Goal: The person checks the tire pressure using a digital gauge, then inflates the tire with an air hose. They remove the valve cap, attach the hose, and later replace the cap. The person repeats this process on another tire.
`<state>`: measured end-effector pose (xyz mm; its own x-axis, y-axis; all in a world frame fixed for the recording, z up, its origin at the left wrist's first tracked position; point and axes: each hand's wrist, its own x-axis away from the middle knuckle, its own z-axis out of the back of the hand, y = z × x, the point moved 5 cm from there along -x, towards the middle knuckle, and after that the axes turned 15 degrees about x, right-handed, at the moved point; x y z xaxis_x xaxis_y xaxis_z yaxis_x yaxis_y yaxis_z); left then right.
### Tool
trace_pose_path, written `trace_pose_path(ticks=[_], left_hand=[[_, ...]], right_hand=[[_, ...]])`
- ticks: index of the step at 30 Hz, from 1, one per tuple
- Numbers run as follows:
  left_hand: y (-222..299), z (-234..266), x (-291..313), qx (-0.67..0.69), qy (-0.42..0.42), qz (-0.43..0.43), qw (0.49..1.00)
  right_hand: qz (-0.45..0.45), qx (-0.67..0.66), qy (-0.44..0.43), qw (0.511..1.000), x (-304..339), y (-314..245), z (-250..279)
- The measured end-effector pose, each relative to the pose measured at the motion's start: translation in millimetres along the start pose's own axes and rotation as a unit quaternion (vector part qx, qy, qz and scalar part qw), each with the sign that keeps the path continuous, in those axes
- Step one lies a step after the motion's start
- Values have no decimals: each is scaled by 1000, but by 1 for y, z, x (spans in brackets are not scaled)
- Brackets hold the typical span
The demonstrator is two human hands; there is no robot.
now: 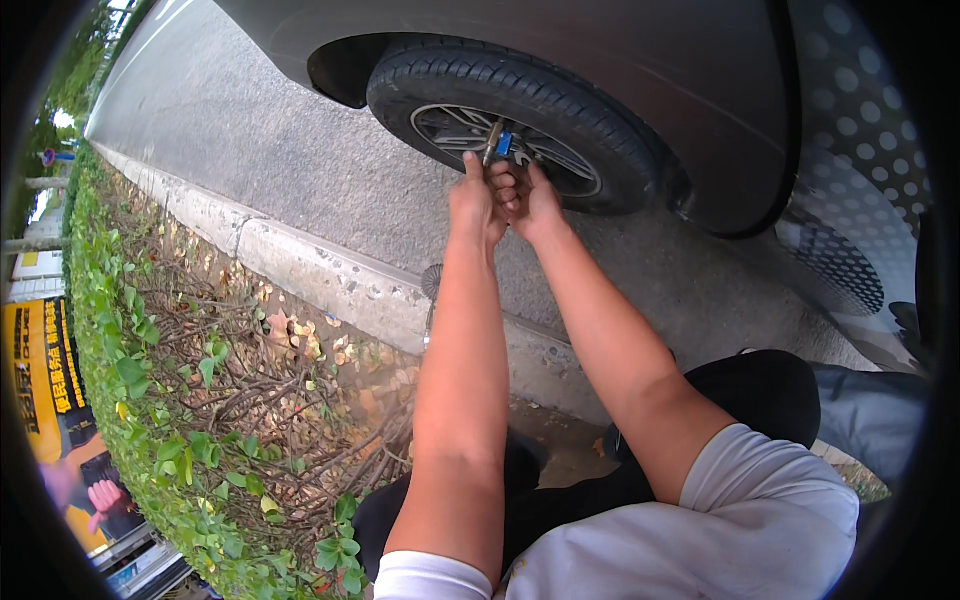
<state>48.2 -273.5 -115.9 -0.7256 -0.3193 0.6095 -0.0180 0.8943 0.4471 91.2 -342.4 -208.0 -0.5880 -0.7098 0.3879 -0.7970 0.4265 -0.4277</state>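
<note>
Both my hands meet in front of the spoked wheel of a dark grey car. A slim metal rod-like tool with a blue part stands up between them against the wheel's spokes. My left hand is closed round the lower end of the tool, its thumb pointing up along the rod. Right beside it and touching it, my right hand is closed too, its fingers curled toward the left hand; what it grips is hidden. The tool's exact kind cannot be made out. The black tyre surrounds the rim.
A stone kerb runs diagonally below the wheel. On it, beside my left forearm, is a dark round ribbed thing. Green hedge leaves and bare twigs fill the left. A dotted sheet hangs at the right.
</note>
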Motion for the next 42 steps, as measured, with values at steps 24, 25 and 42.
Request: trace_pose_path(ticks=[24,25,42], left_hand=[[-13,-12,8,99,66,-40,992],[-16,-12,8,47,70,0,996],[-9,-8,0,29,46,-239,969]], right_hand=[[-3,41,204,978,30,15,6],[-1,46,185,982,30,15,4],[-28,57,218,974,48,24,18]])
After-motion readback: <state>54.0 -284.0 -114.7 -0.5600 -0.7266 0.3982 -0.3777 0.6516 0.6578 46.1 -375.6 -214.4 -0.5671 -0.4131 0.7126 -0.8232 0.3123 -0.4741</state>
